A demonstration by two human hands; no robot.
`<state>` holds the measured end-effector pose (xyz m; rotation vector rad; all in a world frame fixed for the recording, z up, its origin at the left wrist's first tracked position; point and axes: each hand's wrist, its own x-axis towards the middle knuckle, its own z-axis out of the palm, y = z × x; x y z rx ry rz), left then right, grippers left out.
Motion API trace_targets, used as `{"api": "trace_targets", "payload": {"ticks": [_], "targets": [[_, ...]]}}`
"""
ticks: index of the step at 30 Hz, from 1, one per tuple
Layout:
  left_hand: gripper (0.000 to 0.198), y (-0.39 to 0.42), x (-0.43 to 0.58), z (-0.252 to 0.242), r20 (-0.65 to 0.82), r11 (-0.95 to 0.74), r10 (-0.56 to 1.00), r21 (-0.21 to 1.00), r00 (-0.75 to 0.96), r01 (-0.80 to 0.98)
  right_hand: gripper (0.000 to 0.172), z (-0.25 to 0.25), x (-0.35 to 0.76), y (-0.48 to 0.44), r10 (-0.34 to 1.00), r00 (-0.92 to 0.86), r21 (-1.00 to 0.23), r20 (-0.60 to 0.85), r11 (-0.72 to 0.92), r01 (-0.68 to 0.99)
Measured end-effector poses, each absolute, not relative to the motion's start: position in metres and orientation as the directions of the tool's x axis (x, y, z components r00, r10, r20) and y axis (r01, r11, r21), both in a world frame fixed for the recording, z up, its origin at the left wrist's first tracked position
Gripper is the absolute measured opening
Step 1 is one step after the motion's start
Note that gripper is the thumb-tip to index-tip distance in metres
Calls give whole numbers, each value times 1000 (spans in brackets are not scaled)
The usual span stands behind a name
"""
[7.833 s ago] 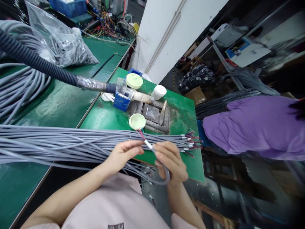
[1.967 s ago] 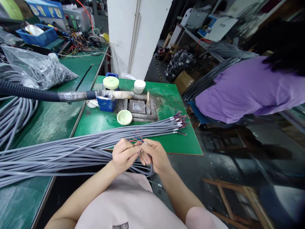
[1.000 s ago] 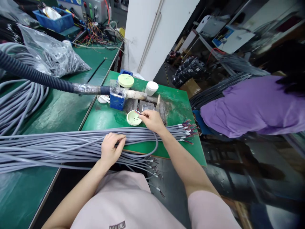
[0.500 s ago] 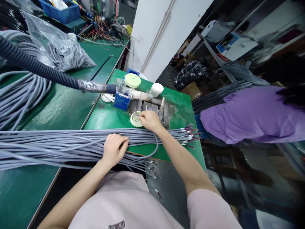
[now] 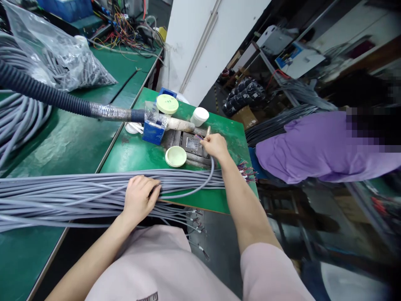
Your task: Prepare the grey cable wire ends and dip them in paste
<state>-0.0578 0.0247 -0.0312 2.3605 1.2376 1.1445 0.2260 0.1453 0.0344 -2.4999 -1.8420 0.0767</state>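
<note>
My right hand [image 5: 215, 146] pinches the end of one grey cable [image 5: 200, 187] and holds its stripped coloured wire tips over the square metal pot [image 5: 193, 144] in the small green table [image 5: 140, 152]. My left hand [image 5: 140, 197] rests on the long bundle of grey cables [image 5: 69, 194], fingers curled over the strands. A pale green dish [image 5: 176, 156] sits just left of the pot. The cable loops from my right hand back down to the bundle.
A dark corrugated hose [image 5: 46, 95] ends at a blue box [image 5: 153, 131]. Two round jars [image 5: 167, 103] [image 5: 199, 116] stand behind the pot. A clear bag of parts [image 5: 59, 58] lies far left. A person in purple [image 5: 313, 146] bends over at the right.
My right hand has carried the wire end from the pale green dish rightward to over the metal pot. My left hand stays on the bundle.
</note>
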Motion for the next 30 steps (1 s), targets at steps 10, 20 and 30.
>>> {"api": "trace_targets", "payload": {"ticks": [10,20,30], "targets": [[8,28,-56,-37,568,-630,755,490,327,603,25,12,234,163,929,358,-10,-91,-360,933],[8,29,-55,-38,563,-625,759,490,327,608,27,13,232,165,928,356,14,-111,-356,934],[8,28,-55,-38,544,-616,771,503,332,606,27,13,231,165,924,366,6,-111,-367,930]]}}
